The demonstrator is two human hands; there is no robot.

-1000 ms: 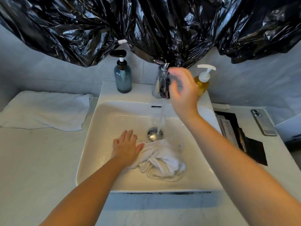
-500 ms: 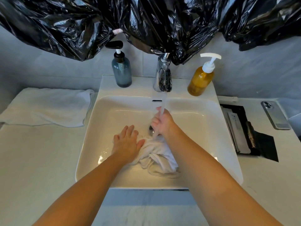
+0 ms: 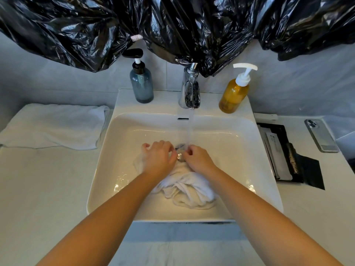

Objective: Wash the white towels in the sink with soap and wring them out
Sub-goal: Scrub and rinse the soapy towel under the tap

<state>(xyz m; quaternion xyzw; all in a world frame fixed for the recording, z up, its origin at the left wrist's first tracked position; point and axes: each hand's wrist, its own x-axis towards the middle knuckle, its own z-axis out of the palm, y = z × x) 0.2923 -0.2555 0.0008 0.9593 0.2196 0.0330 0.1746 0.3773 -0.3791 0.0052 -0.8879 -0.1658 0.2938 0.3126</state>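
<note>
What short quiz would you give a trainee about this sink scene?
1. True or false: water is running from the faucet.
2. The crumpled towel lies: A) on the counter, B) in the sink, C) over the faucet.
3. Fill in: the pump bottle right of the faucet holds ____ liquid.

Key: 1 true; 2 B; 3 amber.

Black plastic sheeting [image 3: 192, 25] is hanging crumpled across the top, over a pale grey tiled wall [image 3: 297, 83]. A white marbled countertop [image 3: 38, 189] is stretching out both ways, with a phone [image 3: 321, 136] lying face down near its right end, beside a black tray [image 3: 309, 169].
</note>
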